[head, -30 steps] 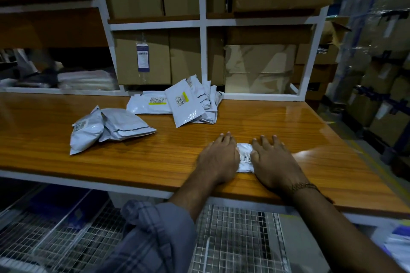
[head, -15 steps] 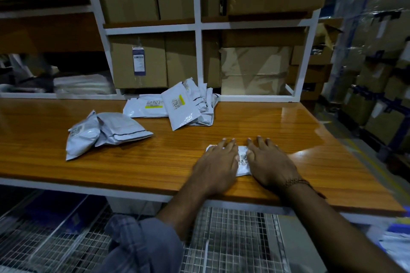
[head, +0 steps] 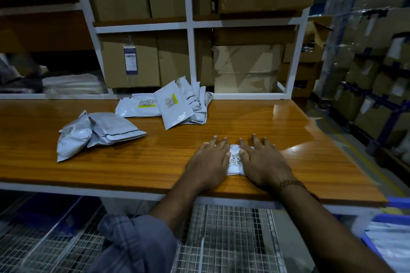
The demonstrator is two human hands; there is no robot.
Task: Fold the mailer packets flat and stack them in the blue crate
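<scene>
Both hands are pressing flat, fingers spread: left hand (head: 208,162) and right hand (head: 261,163) are covering a white mailer packet (head: 235,159) on the wooden table (head: 155,162), its long axis running 9 to 3. Loose packets (head: 175,106) are lying at 11.

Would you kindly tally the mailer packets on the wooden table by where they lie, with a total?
Under the hands: 1, the folded packet, pressed by the left hand and right hand.
Left pair: 2.
Rear pile: at least 3; the overlapping ones behind cannot be counted.
Total: at least 6 on the table.
</scene>
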